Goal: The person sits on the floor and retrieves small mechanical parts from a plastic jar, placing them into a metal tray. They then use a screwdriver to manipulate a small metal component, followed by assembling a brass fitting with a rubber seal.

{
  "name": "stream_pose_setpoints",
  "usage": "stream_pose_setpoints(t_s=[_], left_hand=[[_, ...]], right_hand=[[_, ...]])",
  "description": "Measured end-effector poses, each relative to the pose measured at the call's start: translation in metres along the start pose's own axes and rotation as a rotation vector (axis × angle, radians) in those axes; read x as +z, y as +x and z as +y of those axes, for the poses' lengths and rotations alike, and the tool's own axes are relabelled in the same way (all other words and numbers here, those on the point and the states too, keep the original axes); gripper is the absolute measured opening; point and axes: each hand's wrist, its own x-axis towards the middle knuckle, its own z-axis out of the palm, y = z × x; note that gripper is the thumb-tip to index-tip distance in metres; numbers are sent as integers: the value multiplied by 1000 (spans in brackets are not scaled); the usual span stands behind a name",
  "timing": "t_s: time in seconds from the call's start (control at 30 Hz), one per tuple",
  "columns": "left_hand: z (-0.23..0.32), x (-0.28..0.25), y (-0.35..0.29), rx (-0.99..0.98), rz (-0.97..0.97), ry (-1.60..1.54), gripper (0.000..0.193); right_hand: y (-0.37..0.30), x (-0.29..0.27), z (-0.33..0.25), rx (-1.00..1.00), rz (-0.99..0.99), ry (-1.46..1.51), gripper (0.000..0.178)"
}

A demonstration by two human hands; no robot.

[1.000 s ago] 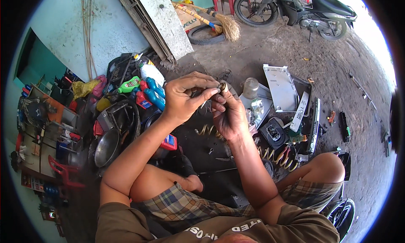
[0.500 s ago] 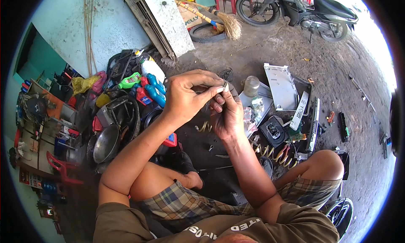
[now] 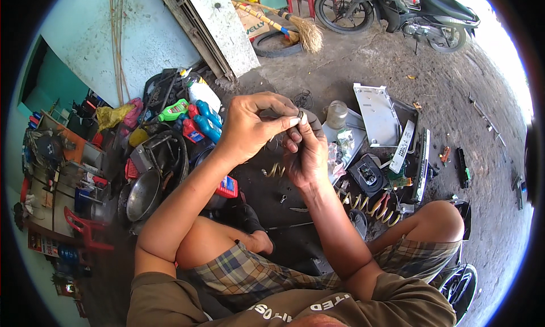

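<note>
Both hands meet at chest height above the ground, their fingertips together around a small dark piece [image 3: 301, 114], perhaps ring-shaped and mostly hidden by the fingers. My left hand [image 3: 254, 125] pinches at it from the left, thumb and forefinger pressed together. Thumb up, my right hand [image 3: 308, 151] grips it from the right with its other fingers curled in. Below the hands a short coil spring [image 3: 275, 170] lies on the dark ground, near a small metal socket-like part [image 3: 283, 198]. A coiled yellowish hose [image 3: 363, 203] and red-handled pliers [image 3: 383, 202] lie by my right knee.
To the right are a grey metal panel [image 3: 377, 116], a glass jar [image 3: 337, 116], a black device [image 3: 368, 174] and a long strip [image 3: 421, 165]. Bottles [image 3: 207, 128] and a metal pan [image 3: 144, 195] crowd the left. A motorbike [image 3: 397, 17] and a broom [image 3: 309, 34] stand farther back.
My fingertips have shifted slightly closer around the small dark piece, and less of it shows. Both hands stay in almost the same place; the view has tilted a little.
</note>
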Motion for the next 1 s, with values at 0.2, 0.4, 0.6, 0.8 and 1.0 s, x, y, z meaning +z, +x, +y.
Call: stream_pose_setpoints(t_s=[0.2,0.4,0.6,0.8,1.0], left_hand=[[-1,0,1,-54,-5,-38,9],[1,0,2,-55,-15,5,9],[0,-2,2,-54,-21,78,11],[3,-3,2,-161,-14,8,17],[2,-5,2,-110,-39,107,20]], right_hand=[[1,-2,-4,-15,-10,-37,21],[3,-4,-9,20,-5,-86,19],[10,-10,-17,57,-40,-169,16],[11,-8,-23,35,-74,-337,16],[9,-3,-26,27,-64,-453,20]])
